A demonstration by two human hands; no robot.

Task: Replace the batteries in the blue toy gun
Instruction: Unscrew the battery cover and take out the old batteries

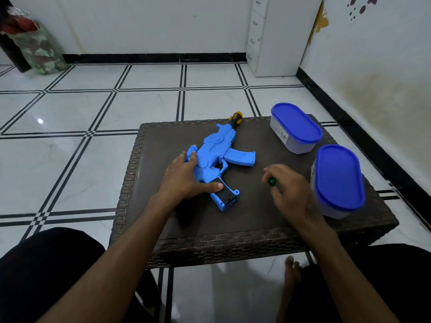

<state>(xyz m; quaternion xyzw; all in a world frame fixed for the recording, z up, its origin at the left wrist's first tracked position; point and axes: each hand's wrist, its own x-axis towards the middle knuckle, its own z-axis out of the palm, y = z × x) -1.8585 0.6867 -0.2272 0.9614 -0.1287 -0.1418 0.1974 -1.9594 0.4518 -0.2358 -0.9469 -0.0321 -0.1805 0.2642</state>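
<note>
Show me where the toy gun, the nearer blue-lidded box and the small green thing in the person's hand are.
toy gun (pixel 215 145): head view, blue body.
nearer blue-lidded box (pixel 338 177): head view, lid top.
green thing (pixel 272 182): head view, its round end, held in the right hand (pixel 289 190).

Right hand (pixel 290 194) curls over a small dark green object (pixel 272 182), mostly hidden; draped green patterned bundle (pixel 35 40) is cropped at upper left.

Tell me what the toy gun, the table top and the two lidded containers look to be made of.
Toy gun: moulded blue plastic, matte, with raised detailing.
Table: dark brown woven-look rim, probably synthetic wicker.
Containers: translucent plastic bodies with glossy blue plastic lids.
</note>
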